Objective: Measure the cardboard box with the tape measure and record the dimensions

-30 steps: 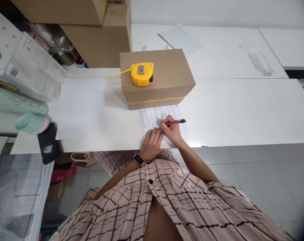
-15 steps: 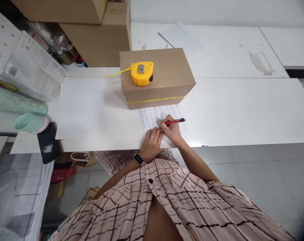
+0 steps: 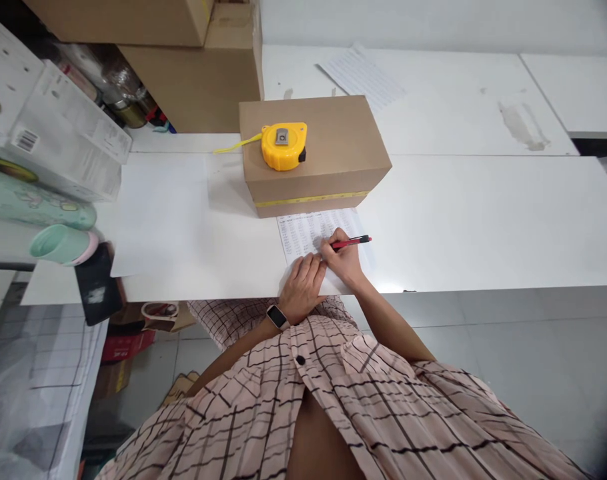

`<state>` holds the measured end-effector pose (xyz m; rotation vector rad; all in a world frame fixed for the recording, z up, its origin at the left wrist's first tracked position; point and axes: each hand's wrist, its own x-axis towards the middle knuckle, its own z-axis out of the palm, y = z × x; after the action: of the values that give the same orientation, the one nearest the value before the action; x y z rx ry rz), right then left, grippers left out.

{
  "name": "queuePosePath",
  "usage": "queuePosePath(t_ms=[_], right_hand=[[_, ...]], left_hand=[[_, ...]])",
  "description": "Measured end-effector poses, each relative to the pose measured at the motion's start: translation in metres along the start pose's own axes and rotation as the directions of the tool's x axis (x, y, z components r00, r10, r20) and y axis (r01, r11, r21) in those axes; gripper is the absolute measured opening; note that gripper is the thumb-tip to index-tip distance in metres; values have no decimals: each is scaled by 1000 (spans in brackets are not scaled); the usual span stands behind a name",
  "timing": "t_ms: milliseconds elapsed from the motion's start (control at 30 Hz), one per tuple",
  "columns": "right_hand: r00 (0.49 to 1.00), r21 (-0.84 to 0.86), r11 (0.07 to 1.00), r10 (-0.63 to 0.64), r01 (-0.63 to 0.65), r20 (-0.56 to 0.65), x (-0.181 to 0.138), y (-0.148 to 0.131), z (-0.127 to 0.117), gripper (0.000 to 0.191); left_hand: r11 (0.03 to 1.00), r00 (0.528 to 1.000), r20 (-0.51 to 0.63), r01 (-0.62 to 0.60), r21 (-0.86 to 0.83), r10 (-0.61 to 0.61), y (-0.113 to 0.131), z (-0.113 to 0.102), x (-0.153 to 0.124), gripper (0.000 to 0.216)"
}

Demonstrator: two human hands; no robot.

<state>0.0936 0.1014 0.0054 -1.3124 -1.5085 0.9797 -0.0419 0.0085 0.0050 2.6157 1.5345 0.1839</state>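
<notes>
My right hand [image 3: 342, 261] grips a red pen [image 3: 351, 243], its tip down on a printed sheet [image 3: 308, 233] that lies at the near edge of the white table [image 3: 483, 220]. Beside it, my left hand [image 3: 302, 287] rests flat on the sheet's lower corner, fingers stretched out; a watch sits on that wrist. Just behind the sheet stands a brown cardboard box [image 3: 333, 153] with a yellow tape measure [image 3: 283, 145] on top. The yellow tape runs out along the box's front lower edge.
Large cardboard boxes [image 3: 193, 67] are stacked at the back left. White cartons [image 3: 58, 133], mint-green cups [image 3: 58, 243] and a black phone [image 3: 96, 283] crowd the left side. Another printed paper [image 3: 358, 75] lies at the far side of the table.
</notes>
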Motion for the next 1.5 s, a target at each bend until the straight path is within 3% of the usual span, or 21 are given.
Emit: queuePosePath(t_ms=[767, 900, 1033, 1100, 1167, 1267, 1333, 1400, 1500], right_hand=[[1000, -30, 1000, 8, -8, 3, 0, -2, 1, 30], [994, -32, 999, -18, 15, -108, -1, -1, -3, 29], [974, -164, 986, -64, 28, -217, -2, 5, -36, 14], [969, -318, 946, -131, 60, -207, 1, 15, -61, 15], [965, -466, 883, -164, 50, -206, 5, 28, -86, 20], [970, -660, 749, -198, 56, -142, 11, 47, -109, 27], [970, -740, 665, -231, 102, -74, 14, 55, -114, 34], [963, -764, 637, -257, 101, -87, 16, 58, -112, 42], [954, -754, 651, -269, 82, -129, 16, 59, -108, 51]], left_hand=[[1000, 1000, -13, 8, -25, -9, -1, 1, -1, 74], [1000, 1000, -12, 11, -23, -11, 0, 1, -1, 76], [990, 996, -86, -15, -137, 3, -4, -2, -5, 68], [964, 981, -196, -39, -261, -13, -12, -12, -7, 54], [936, 929, -355, -33, -351, -100, -28, -32, -8, 38], [935, 760, -593, 53, -352, -267, -60, -79, 2, 25], [941, 666, -681, 98, -324, -304, -82, -112, 19, 25], [950, 655, -697, 110, -293, -291, -100, -138, 44, 30], [959, 719, -643, 121, -258, -264, -119, -156, 91, 54]])
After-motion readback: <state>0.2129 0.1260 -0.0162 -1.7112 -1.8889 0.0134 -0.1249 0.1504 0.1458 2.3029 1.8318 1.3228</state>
